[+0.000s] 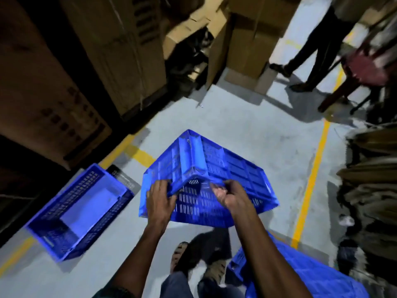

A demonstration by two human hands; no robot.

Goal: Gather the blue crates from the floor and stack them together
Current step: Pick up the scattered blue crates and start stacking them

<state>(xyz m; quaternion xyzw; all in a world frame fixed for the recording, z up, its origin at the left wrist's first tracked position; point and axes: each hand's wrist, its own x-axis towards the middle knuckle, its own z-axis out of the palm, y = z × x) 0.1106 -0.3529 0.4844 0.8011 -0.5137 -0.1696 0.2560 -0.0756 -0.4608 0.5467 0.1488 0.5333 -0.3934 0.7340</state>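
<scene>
Blue perforated plastic fills the middle of the head view: a crate [206,175] is held off the floor [247,130], tipped so its outer walls and ribbed corner face up and its slotted inside faces the person. The left hand [160,201] curls over the near rim on the left, fingers wrapped round the edge. The right hand [228,195] grips the same rim further right, fingers closed on the plastic. Both forearms reach up from the bottom of the view, with the person's feet below them.

A second crate [79,211] sits upright on the floor to the left, well apart from the held one, its mouth open and a pale smooth patch showing on its base; its walls are latticed with small slots. A third crate [300,274] lies at the lower right, partly hidden behind the right forearm, showing a slotted surface.

Grey, smooth floor carries yellow lines [311,186] on the right and left. Tall brown cardboard boxes [120,50] stand along the left and far side, one close behind the second crate. Flattened, layered cardboard [369,179] is piled at the right edge, just past the yellow line. Beyond it another person's legs [315,52] stand beside a dark red chair [363,69]. Much of the view is blurred, so fine surface detail is unclear.
</scene>
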